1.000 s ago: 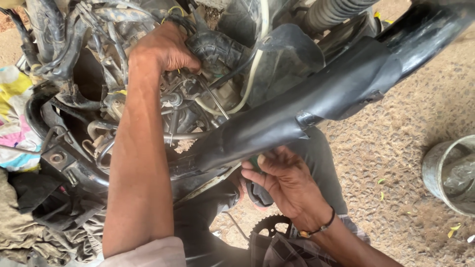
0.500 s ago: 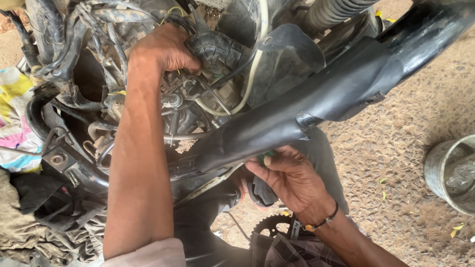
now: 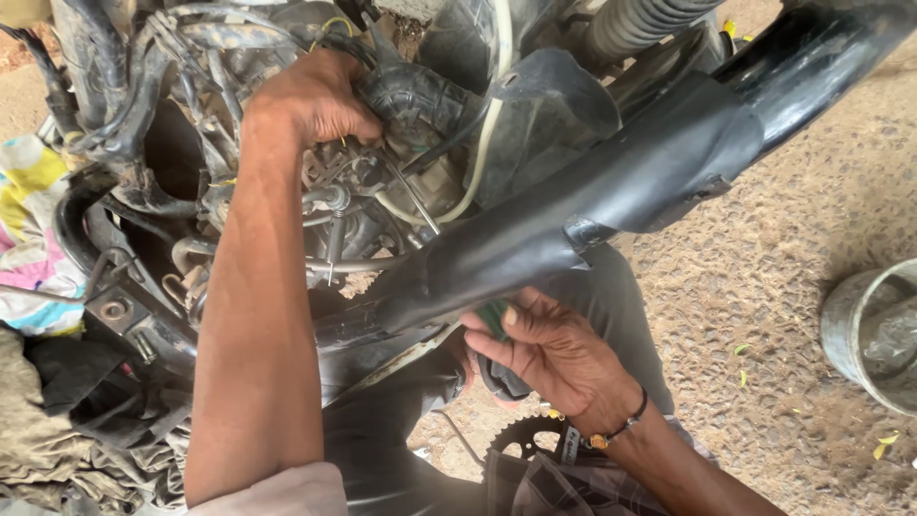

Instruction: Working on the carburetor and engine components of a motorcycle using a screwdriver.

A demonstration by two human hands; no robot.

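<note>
My left hand (image 3: 310,100) reaches up into the motorcycle's engine bay, its fingers curled on a black ribbed rubber boot (image 3: 415,96) among hoses and cables. My right hand (image 3: 554,358) is lower, tucked under a long black body panel (image 3: 621,191), and grips the green handle of a tool (image 3: 493,320). A thin metal shaft (image 3: 413,199) runs up from that side toward the engine; its tip is hidden among the parts. A cream hose (image 3: 482,143) loops beside the boot.
A toothed sprocket (image 3: 523,435) shows below my right wrist. A grey metal bucket (image 3: 864,330) stands on the gravel ground at the right. Colourful cloth (image 3: 33,239) and dirty rags lie at the left. A ribbed shock spring (image 3: 650,19) is at the top.
My right hand has shifted slightly under the black panel and tightened on the green handle. My left hand stays on the rubber boot.
</note>
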